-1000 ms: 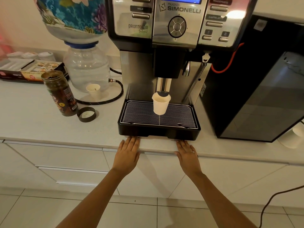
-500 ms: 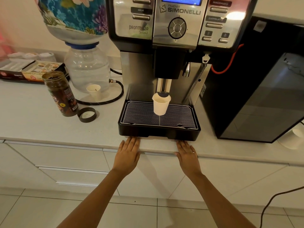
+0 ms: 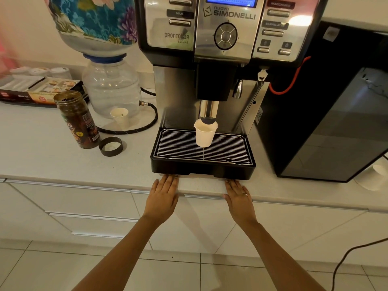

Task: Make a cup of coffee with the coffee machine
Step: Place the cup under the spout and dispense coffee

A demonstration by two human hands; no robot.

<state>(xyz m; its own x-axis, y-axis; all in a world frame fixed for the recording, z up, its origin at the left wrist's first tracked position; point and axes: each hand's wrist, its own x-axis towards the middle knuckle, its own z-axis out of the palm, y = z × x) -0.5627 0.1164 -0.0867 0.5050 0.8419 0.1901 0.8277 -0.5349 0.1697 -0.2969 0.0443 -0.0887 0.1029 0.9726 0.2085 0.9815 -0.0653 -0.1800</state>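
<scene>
White countertop spans width, both hands at its front edge. Coffee machine directly ahead of hands; paper cup upright on drip tray grate under spout, beyond and between hands. Nothing moved since earlier frames. Left hand and right hand flat, palms down, fingers straight, holding nothing, fingertips nearly touching tray. Coffee jar, lid off left.

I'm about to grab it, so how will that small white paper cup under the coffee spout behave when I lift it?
The paper cup looks thin-walled, so it will probably flex if squeezed. It seems light and likely tips easily, being tall, narrower at its base, and standing on a wire grate. Whether it holds coffee cannot be told.
</scene>
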